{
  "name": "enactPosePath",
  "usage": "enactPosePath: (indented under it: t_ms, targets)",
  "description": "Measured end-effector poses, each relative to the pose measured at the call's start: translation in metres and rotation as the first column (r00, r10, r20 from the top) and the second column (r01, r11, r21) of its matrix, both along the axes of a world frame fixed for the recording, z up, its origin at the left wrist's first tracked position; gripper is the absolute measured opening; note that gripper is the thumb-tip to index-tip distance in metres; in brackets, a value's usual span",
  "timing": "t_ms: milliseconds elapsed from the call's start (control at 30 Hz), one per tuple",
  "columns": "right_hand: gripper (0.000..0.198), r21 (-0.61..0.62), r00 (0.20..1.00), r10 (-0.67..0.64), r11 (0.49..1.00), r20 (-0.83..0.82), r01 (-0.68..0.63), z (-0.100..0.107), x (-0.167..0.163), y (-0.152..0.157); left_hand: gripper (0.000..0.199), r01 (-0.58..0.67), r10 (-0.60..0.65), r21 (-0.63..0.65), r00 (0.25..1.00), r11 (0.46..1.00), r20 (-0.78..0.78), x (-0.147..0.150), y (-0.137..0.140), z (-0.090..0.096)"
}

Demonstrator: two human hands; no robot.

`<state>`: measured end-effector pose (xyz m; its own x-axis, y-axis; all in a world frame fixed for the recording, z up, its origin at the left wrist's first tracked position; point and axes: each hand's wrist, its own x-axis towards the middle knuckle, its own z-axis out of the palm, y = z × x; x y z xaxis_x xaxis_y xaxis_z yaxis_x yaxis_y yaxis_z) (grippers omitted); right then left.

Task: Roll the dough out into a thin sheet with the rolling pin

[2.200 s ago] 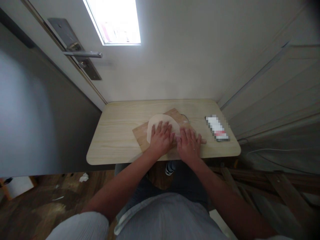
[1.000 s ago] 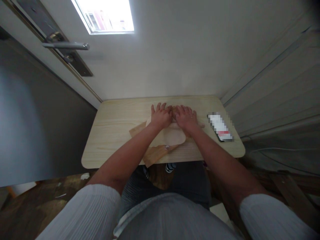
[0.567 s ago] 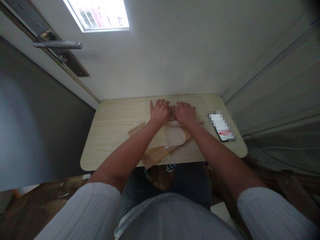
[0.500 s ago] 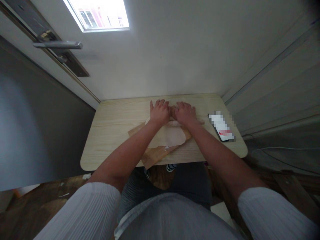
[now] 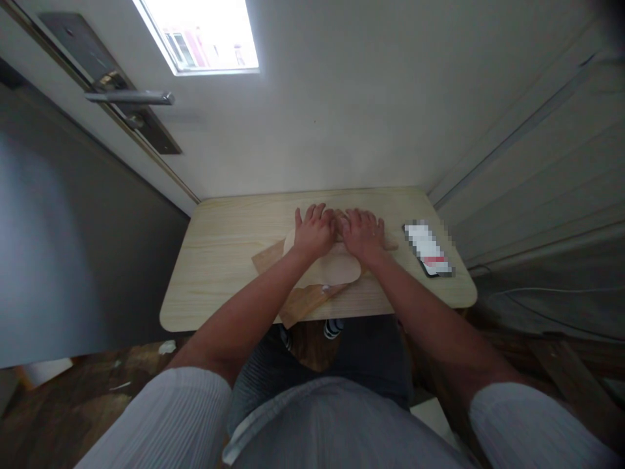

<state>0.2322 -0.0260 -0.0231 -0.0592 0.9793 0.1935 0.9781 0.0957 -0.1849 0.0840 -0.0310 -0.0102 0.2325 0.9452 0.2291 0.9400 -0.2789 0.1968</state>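
A thin sheet of pale dough [image 5: 342,269] lies over a wooden board [image 5: 299,306], which is turned at an angle on the table. Across the far part of the dough runs a wooden rolling pin [image 5: 392,245]; its right end shows, while most of it is under my hands. My left hand [image 5: 314,229] rests palm down on the pin with its fingers spread forward. Close beside it, my right hand [image 5: 362,231] also presses palm down there, fingers stretched out and wearing a ring. The thumbs are nearly together.
The small light wood table [image 5: 215,260] stands against a white door with a metal handle [image 5: 129,98] and a bright window [image 5: 209,39]. A phone [image 5: 427,249] lies at the table's right side. Cables [image 5: 551,292] run along the wall at right.
The view has shifted slightly, so the door handle and window sit a little lower and further right. Both hands stay together on the pin; any rolling between the frames is small.
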Motion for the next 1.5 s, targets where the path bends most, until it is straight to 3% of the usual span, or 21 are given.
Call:
enactPosePath:
  t_ms: [267, 800, 1200, 1400, 1500]
  targets:
    - [0.05, 0.068, 1.0, -0.023, 0.997, -0.01, 0.023, -0.01, 0.001, -0.036, 0.054, -0.012, 0.012, -0.024, 1.0, 1.0, -0.026, 0.004, -0.029, -0.005]
    - [0.051, 0.108, 0.999, 0.046, 0.993, 0.009, -0.047, -0.015, 0.012, -0.138, 0.057, 0.099, -0.099, -0.024, 0.995, 0.995, -0.003, -0.001, -0.126, -0.01]
    - [0.036, 0.126, 0.966, 0.221, 0.971, -0.135, -0.204, -0.012, 0.069, -0.128, 0.053, 0.153, -0.153, -0.037, 0.988, 0.988, 0.002, -0.012, -0.132, -0.008]
    - [0.031, 0.197, 0.93, 0.287, 0.949, -0.23, -0.245, -0.029, 0.075, -0.135, 0.048, 0.173, -0.173, -0.008, 0.985, 0.985, 0.003, -0.02, -0.141, -0.013]
    - [0.029, 0.239, 0.918, 0.313, 0.937, -0.245, -0.256, -0.028, 0.07, -0.133, 0.048, 0.174, -0.175, 0.006, 0.984, 0.985, 0.021, -0.025, -0.147, -0.011]
